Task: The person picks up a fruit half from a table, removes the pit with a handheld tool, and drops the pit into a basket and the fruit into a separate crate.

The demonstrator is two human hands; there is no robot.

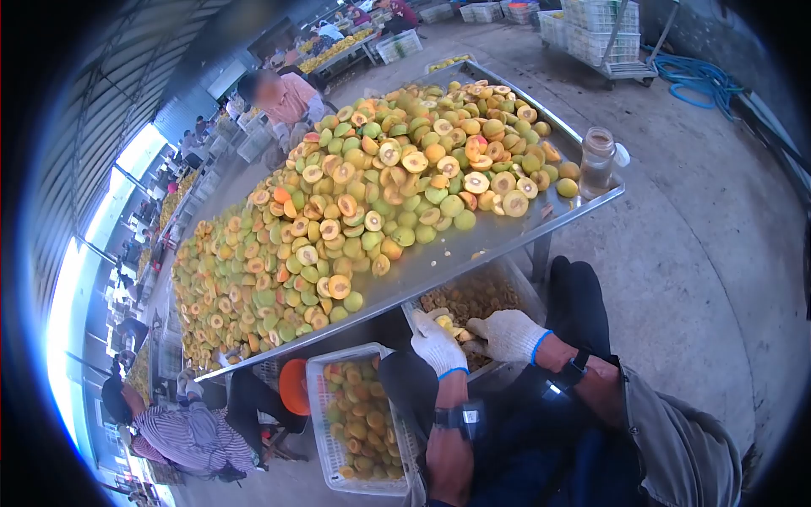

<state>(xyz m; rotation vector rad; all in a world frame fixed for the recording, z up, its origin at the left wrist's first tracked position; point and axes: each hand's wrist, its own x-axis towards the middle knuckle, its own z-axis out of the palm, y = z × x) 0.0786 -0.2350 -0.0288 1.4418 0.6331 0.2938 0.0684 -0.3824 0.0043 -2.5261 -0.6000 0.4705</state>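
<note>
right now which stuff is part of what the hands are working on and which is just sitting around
In hand:
left hand and right hand, gloved, on a fruit piece
crate of pits
crate of halves
fruit pile

Lying about:
jar
blue hose
stacked crates

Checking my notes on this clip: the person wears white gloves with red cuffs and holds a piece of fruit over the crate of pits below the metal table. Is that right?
Not quite: the head view shows blue cuffs, not red, on the white gloves. The left hand and right hand do hold a piece of fruit over the crate of pits below the metal table.
</note>
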